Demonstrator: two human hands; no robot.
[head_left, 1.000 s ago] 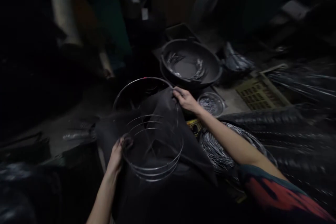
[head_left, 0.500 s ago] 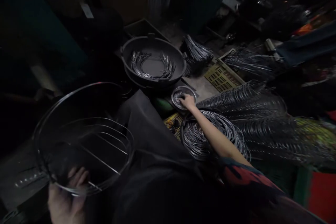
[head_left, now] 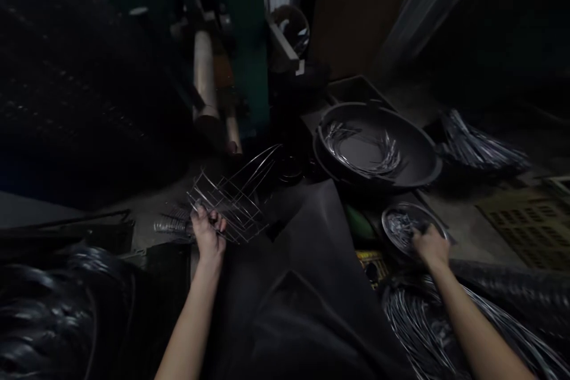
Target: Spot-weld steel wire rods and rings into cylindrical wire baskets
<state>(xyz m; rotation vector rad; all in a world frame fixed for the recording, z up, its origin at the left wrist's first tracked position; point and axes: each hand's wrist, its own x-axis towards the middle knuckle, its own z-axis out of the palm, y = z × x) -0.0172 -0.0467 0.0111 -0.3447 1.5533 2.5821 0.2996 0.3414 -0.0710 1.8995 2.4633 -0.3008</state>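
My left hand is closed round the near edge of a wire rack of thin crossing rods, held tilted in the air left of the dark cloth over my lap. Over at the right, my right hand reaches into a small metal bowl with short wire pieces in it. Its fingers are bent down among them, and what they hold is hidden and blurred. Just beyond the bowl stands a wide dark pan with curved wires lying in a ring.
Coiled wire lies under my right forearm. A yellow crate and a bundle of wires are farther right. Shiny wire rings are stacked at the lower left. A green machine with a pale cylinder stands ahead.
The view has swung left. My left hand has moved forward with the wire rack, which shows at a different tilt. My right hand stays in the small bowl.
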